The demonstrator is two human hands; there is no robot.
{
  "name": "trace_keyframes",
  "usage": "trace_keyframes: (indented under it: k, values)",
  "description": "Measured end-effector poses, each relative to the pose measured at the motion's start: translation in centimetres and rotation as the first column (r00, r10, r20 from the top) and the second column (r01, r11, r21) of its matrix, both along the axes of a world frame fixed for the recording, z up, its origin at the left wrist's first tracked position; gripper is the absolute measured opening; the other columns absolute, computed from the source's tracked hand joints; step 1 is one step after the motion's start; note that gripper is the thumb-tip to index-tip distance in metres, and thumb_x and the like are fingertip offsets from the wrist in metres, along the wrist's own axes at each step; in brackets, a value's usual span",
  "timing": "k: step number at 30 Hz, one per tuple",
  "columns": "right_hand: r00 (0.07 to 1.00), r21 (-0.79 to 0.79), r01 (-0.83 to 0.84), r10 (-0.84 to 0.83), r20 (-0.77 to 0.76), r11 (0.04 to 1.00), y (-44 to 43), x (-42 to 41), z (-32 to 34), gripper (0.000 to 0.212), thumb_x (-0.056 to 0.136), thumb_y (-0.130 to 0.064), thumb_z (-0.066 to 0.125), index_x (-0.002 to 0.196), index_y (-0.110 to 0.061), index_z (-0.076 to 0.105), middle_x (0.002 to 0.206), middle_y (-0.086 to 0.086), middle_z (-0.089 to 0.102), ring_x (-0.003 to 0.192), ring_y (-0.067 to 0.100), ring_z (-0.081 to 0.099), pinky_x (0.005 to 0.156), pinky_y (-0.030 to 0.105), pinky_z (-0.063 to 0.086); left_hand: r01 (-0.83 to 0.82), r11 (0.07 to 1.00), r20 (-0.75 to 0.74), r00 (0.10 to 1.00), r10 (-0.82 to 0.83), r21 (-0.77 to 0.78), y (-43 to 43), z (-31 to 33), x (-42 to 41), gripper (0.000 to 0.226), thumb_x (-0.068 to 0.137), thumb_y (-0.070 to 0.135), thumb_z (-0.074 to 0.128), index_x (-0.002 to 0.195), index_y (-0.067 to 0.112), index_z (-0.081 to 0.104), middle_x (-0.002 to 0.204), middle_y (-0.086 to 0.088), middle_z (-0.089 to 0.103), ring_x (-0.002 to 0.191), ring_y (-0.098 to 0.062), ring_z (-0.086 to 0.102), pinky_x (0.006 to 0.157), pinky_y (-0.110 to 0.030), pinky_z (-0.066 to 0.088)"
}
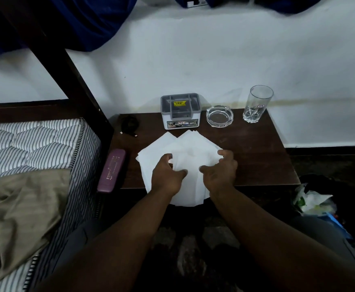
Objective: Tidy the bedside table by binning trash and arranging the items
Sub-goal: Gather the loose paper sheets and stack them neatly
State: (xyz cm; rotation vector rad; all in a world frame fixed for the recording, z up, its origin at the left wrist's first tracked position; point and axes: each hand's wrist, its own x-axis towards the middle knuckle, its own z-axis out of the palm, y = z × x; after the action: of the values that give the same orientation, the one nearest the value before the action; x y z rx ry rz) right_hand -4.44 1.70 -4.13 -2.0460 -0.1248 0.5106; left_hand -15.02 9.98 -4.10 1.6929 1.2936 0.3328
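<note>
Several white paper napkins (190, 144) lie fanned across the middle of the dark wooden bedside table (254, 157), hanging over its front edge. My left hand (167, 175) rests on their left part, fingers curled into the paper. My right hand (221, 168) pinches the right part between thumb and fingers. Behind the napkins a grey and white organiser box (180, 111) stands at the wall. To its right are a glass ashtray (219, 116) and a tall empty drinking glass (257, 104).
A black coiled strap (130, 123) lies at the table's back left. A purple case (111, 170) sits wedged between table and striped mattress (35, 142). A dark bin (328, 203) holding crumpled plastic and paper stands on the floor to the right.
</note>
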Motion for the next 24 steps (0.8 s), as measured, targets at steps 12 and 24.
trace_keyframes:
  k: [12,24]
  values:
    - [0.958,0.216,-0.154,0.199,-0.205,0.964,-1.2,1.4,1.4,0.074,0.064,-0.016,0.092,0.128,-0.015,0.056,0.114,0.006,0.071,0.107,0.026,0.069,0.093,0.046,0.058,-0.031,0.937,0.389,0.904,0.174,-0.347,0.3,0.6,-0.9,0.033,0.092,0.006,0.074,0.125,0.006,0.071,0.122,-0.012,0.076,0.115,-0.031,0.071,0.107,-0.05,0.054]
    - [0.879,0.061,-0.472,0.475,-0.044,0.879,2.3,1.2,0.8,0.027,0.076,-0.008,0.083,0.1,-0.004,0.072,0.101,0.01,0.076,0.091,0.026,0.072,0.076,0.032,0.059,-0.23,0.935,0.283,0.909,0.306,-0.27,1.5,0.2,-3.8,0.015,0.092,0.012,0.073,0.107,0.012,0.07,0.107,-0.002,0.076,0.107,-0.029,0.073,0.088,-0.038,0.061]
